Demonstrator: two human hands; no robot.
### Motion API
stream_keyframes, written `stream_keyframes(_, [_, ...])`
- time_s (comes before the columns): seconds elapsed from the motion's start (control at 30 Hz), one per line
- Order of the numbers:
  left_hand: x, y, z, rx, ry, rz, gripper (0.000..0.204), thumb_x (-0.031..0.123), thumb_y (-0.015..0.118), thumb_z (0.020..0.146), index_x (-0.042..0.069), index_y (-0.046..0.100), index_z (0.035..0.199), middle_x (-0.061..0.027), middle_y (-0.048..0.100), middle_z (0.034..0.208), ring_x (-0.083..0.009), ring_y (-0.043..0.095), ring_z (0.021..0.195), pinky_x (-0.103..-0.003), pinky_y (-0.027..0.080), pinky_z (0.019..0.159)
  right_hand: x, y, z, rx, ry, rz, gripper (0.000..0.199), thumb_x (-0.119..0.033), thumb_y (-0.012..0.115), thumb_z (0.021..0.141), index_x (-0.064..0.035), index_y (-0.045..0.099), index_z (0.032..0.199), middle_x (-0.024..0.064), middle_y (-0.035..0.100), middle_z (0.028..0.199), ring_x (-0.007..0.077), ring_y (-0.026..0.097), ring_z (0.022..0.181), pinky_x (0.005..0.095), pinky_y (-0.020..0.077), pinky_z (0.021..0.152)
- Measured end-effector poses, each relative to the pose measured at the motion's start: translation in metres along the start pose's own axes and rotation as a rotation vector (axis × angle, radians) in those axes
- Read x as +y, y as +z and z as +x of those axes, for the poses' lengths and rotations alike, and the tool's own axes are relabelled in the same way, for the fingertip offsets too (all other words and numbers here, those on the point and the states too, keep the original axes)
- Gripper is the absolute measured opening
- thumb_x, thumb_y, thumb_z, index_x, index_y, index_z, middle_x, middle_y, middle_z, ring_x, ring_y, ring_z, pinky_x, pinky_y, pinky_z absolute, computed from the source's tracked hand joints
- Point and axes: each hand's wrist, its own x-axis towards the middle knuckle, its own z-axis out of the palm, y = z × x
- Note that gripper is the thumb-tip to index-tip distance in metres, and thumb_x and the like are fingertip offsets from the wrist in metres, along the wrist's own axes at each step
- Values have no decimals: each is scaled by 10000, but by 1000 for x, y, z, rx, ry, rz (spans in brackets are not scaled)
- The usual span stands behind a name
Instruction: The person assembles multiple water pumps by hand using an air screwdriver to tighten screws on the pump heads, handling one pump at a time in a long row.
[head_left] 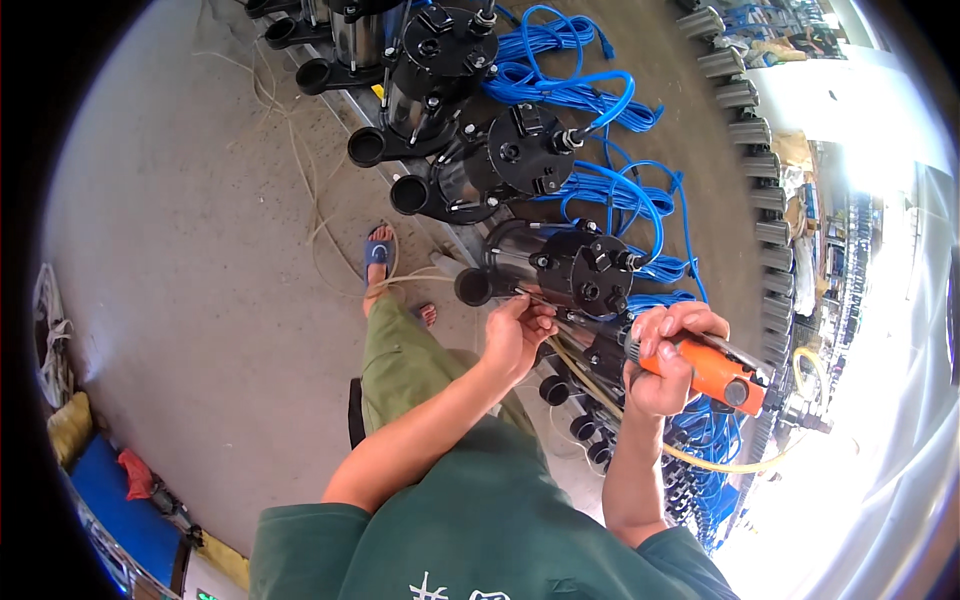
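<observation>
Prob. a pump assembly workshop: rows of black-topped pumps [585,270], blue cable coils [560,85], bare concrete floor [190,260].

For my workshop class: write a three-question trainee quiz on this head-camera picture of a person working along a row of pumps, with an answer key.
1. True or false: the right hand holds an orange power tool.
2. Multiple choice: the left hand is at
A. the blue cable coils
B. the nearest black-topped pump
C. the sandal on the floor
3. Fill in: the cables lying beside the pumps are ____ in colour.

Key
1. True; the fingers wrap round its orange body.
2. B; the fingertips sit at the pump's near edge, by its black outlet pipe.
3. Blue.
</observation>
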Motion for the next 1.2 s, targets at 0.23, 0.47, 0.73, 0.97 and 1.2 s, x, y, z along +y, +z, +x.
stream_keyframes(0.23, [16, 7, -6, 24, -40, 183, 285, 184, 422, 1033, -24, 607, 975, -115, 645, 825, -200, 608, 677, -385, 556, 672, 5, 1, -1, -28, 27, 34, 269, -67, 649, 814, -38, 517, 1046, 108, 556, 846, 143, 540, 580, 317, 515, 589])
stream_keyframes(0.47, [55, 9, -31, -64, 820, 1547, 589, 110, 811, 752, -32, 492, 1227, -178, 586, 1082, -298, 592, 931, -410, 509, 825, 7, 0, 0, -186, 8, 30, 192, 17, 638, 767, 12, 585, 952, 142, 619, 833, 171, 612, 632, 317, 567, 610])
stream_keyframes(0.73, [91, 30, -1, -320, 1145, 1766, 1160, 215, 945, 539, -47, 288, 1460, -242, 449, 1376, -436, 443, 1275, -474, 401, 1078, -5, 17, 5, -86, 83, 26, 240, -56, 677, 797, 14, 589, 1009, 144, 632, 859, 164, 614, 627, 298, 546, 586])
stream_keyframes(0.97, [126, 60, 35, -825, 721, 1657, 1185, 200, 943, 571, 44, 260, 1527, -220, 490, 1415, -371, 533, 1270, -450, 439, 1079, -43, 20, 67, 141, -245, -3, 382, -96, 539, 761, 0, 513, 1130, 132, 520, 959, 137, 524, 597, 320, 479, 620])
stream_keyframes(1.2, [130, 55, 59, -933, 322, 1422, 1127, 209, 938, 547, 52, 332, 1485, -180, 458, 1435, -335, 574, 1234, -368, 471, 1031, 23, 38, 107, 302, 22, 5, 322, 12, 519, 774, 9, 530, 1096, 136, 583, 903, 164, 553, 636, 355, 514, 626])
